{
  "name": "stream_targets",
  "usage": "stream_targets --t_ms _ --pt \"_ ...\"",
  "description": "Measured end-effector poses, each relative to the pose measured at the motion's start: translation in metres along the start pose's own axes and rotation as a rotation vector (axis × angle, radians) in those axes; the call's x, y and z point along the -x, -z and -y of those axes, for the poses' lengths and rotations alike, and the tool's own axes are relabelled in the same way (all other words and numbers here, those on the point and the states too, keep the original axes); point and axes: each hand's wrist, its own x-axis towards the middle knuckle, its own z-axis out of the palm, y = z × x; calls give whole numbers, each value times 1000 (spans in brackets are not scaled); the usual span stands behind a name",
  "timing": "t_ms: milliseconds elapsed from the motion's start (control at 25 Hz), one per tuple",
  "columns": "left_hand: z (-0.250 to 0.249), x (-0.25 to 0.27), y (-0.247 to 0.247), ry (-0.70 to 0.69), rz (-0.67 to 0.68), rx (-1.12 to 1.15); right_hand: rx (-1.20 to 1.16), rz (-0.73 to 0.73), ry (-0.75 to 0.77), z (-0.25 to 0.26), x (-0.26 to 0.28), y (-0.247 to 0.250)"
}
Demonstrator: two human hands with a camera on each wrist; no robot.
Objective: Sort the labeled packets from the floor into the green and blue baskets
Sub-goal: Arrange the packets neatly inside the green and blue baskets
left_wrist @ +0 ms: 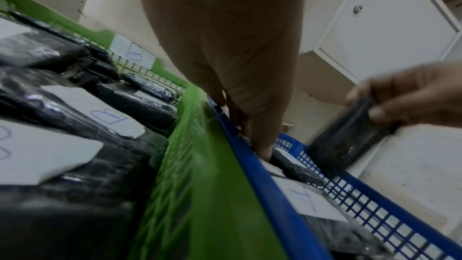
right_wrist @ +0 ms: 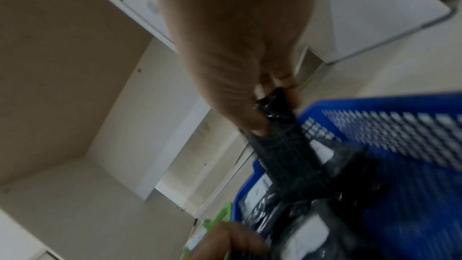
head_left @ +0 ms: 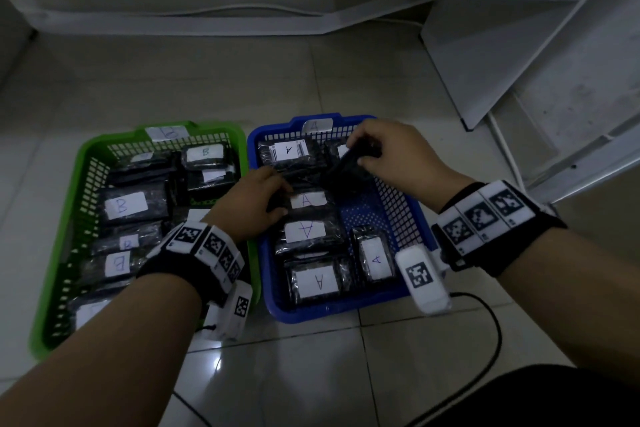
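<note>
Pale floor tiles [head_left: 346, 87] are spreading out under two plastic baskets sitting side by side, with white cabinet panels [head_left: 519, 45] leaning behind them. I am looking down at the green basket [head_left: 69, 236] on my left, which is holding black packets with white labels marked B [head_left: 126, 205], and at the blue basket [head_left: 420, 218] on my right, which is holding packets marked A [head_left: 304, 230].

My right hand [head_left: 391, 152] is hovering over the far part of the blue basket, its thumb and fingers pinching one end of a black packet [head_left: 346, 168] that is hanging tilted down into the basket; I cannot make out its label. From the right wrist view the same packet [right_wrist: 282, 145] is angling down from my fingertips toward the wrapped ones below.

My left hand [head_left: 254, 204] is reaching across the blue basket's near-left rim, fingers curling down against an A-marked packet [head_left: 308, 199] lying there; whether it is actually gripping it, I cannot tell. Both wrists are wearing bands with black-and-white markers [head_left: 481, 215].
</note>
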Motion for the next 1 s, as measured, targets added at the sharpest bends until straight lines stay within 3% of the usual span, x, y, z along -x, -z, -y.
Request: stream_targets --t_ms 80,160,320,480,520,600,680,800,920,1000 --pt "0 3 2 77 -157 67 -168 -84 -4 2 5 -20" --pt "1 4 4 94 -220 126 -201 -63 -10 -6 14 -53" --pt "3 5 3 -9 -82 3 -144 116 -7 -31 28 -96" --pt "3 7 2 -3 -35 -168 -54 330 -5 -28 23 -93" --pt "3 7 2 11 -51 -186 -23 308 5 -27 21 -87" --pt "4 9 3 87 -126 -172 127 66 -14 -36 15 -72" --pt "7 9 5 265 -215 -56 223 -162 -189 -50 17 -56" --pt "12 8 2 504 -304 157 23 -124 -480 -60 29 -51" --pt "15 6 -3 547 -381 242 -108 -141 -576 -62 28 -57" --pt "15 3 -3 567 -392 284 17 -103 -585 -64 23 -55"
